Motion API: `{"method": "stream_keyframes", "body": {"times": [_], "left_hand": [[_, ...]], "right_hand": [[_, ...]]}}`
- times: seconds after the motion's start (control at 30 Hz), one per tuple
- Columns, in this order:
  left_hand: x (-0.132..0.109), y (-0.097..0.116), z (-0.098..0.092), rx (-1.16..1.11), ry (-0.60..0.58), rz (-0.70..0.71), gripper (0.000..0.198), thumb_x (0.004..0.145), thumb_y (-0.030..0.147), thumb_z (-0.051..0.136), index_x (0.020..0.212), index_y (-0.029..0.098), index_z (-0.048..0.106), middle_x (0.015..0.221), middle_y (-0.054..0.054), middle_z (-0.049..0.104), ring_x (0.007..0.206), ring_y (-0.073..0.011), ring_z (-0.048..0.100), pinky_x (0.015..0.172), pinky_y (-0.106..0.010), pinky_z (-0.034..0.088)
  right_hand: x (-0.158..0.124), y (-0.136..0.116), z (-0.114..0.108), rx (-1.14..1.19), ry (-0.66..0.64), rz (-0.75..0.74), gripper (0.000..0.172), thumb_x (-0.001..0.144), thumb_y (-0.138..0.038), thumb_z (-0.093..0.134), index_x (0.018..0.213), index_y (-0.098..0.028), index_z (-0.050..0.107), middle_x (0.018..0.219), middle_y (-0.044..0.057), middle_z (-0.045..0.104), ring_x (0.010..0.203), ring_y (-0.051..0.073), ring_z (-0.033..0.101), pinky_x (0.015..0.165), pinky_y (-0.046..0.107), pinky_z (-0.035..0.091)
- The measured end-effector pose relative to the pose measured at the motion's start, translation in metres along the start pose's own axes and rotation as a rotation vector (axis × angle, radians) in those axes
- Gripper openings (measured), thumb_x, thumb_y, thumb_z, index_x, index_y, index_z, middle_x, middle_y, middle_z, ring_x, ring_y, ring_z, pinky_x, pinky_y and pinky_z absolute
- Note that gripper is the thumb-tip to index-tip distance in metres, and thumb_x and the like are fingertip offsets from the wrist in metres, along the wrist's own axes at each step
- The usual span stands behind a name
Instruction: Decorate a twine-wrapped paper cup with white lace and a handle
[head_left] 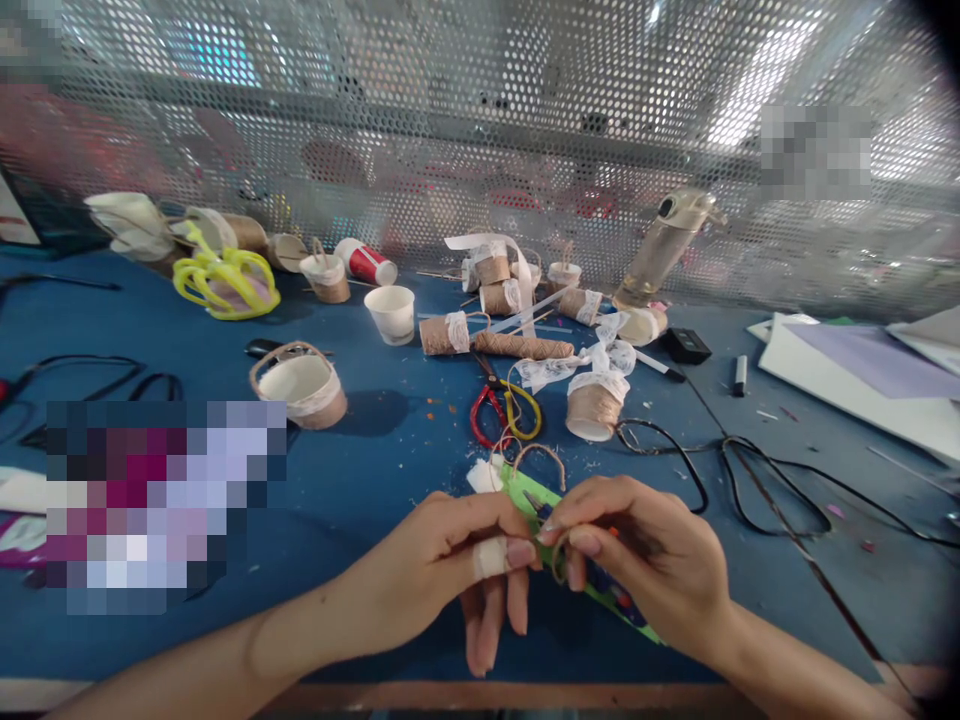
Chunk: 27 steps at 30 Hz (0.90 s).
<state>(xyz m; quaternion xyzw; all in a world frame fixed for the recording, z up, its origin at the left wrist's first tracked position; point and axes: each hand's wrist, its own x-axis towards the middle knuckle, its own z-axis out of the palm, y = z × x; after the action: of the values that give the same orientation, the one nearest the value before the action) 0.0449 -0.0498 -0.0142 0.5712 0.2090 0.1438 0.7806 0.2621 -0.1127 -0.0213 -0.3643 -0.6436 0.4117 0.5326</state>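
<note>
Near the table's front edge, both hands meet over a green strip (641, 628). A loop of brown twine (559, 560) is pinched in my right hand (637, 560). A dark blue tool with orange spots (611, 590) lies behind and below those fingers, its tip pointing up and left. My left hand (465, 565), with a white bandage on one finger, has thumb and index pressed together beside the right fingertips; what they pinch is hidden. Another curved piece of twine (546, 455) rises just beyond. Scissors (504, 405) with red and yellow handles lie farther back.
Twine-wrapped cups with lace (596, 405) stand and lie across the table (360, 490). A basket-like cup (300, 390) and white cup (390, 313) are left of centre. Black cables (780, 525) and papers (862, 390) lie right; a perforated metal screen (450, 130) rises behind.
</note>
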Motion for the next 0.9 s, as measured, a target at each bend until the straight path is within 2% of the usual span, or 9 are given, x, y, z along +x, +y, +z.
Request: {"method": "stream_keyframes", "body": {"times": [0.23, 0.4, 0.57, 0.67, 0.77, 0.9], "left_hand": [[-0.002, -0.005, -0.005, -0.273, -0.133, -0.075, 0.016, 0.103, 0.031, 0.056, 0.095, 0.017, 0.056, 0.073, -0.002, 0.072, 0.038, -0.0056, 0.059, 0.041, -0.013, 0.049], [0.001, -0.007, -0.009, -0.332, -0.193, -0.092, 0.019, 0.102, 0.033, 0.057, 0.095, 0.015, 0.057, 0.065, -0.001, 0.069, 0.032, -0.0075, 0.057, 0.035, -0.013, 0.046], [0.003, -0.004, -0.013, -0.346, -0.275, -0.144, 0.024, 0.099, 0.038, 0.062, 0.094, 0.015, 0.061, 0.057, 0.002, 0.065, 0.026, -0.0066, 0.050, 0.029, -0.012, 0.042], [0.003, 0.000, -0.013, -0.341, -0.271, -0.167, 0.024, 0.099, 0.038, 0.064, 0.093, 0.015, 0.063, 0.056, 0.003, 0.064, 0.025, -0.0053, 0.047, 0.028, -0.011, 0.040], [0.002, 0.002, -0.012, -0.320, -0.240, -0.165, 0.025, 0.098, 0.038, 0.064, 0.092, 0.014, 0.063, 0.057, 0.002, 0.064, 0.027, -0.0041, 0.046, 0.029, -0.010, 0.037], [0.001, 0.005, -0.011, -0.294, -0.211, -0.156, 0.026, 0.098, 0.039, 0.065, 0.091, 0.014, 0.063, 0.056, 0.003, 0.062, 0.028, -0.0031, 0.044, 0.028, -0.009, 0.033]], "right_hand": [[0.005, -0.004, -0.007, -0.022, -0.104, -0.061, 0.021, 0.097, -0.013, 0.063, 0.114, -0.024, 0.070, 0.097, 0.006, 0.077, 0.065, 0.012, 0.072, 0.059, 0.025, 0.060], [0.009, -0.005, -0.011, -0.029, -0.121, -0.026, 0.015, 0.097, -0.018, 0.066, 0.111, -0.022, 0.071, 0.093, 0.006, 0.077, 0.061, 0.011, 0.071, 0.054, 0.022, 0.057], [0.011, -0.007, -0.014, -0.086, -0.122, -0.133, 0.012, 0.093, -0.021, 0.072, 0.105, -0.021, 0.071, 0.088, 0.006, 0.078, 0.070, 0.015, 0.072, 0.059, 0.024, 0.058], [0.013, -0.007, -0.015, -0.142, -0.078, -0.203, 0.013, 0.090, -0.020, 0.076, 0.101, -0.020, 0.070, 0.084, 0.006, 0.079, 0.073, 0.016, 0.073, 0.058, 0.023, 0.058], [0.015, -0.009, -0.013, -0.228, 0.002, -0.286, 0.010, 0.088, -0.016, 0.078, 0.095, -0.017, 0.070, 0.078, 0.006, 0.077, 0.068, 0.016, 0.073, 0.058, 0.024, 0.059], [0.014, -0.011, -0.010, -0.307, 0.051, -0.316, 0.010, 0.086, -0.013, 0.078, 0.092, -0.016, 0.071, 0.077, 0.005, 0.077, 0.070, 0.015, 0.074, 0.063, 0.023, 0.059]]}}
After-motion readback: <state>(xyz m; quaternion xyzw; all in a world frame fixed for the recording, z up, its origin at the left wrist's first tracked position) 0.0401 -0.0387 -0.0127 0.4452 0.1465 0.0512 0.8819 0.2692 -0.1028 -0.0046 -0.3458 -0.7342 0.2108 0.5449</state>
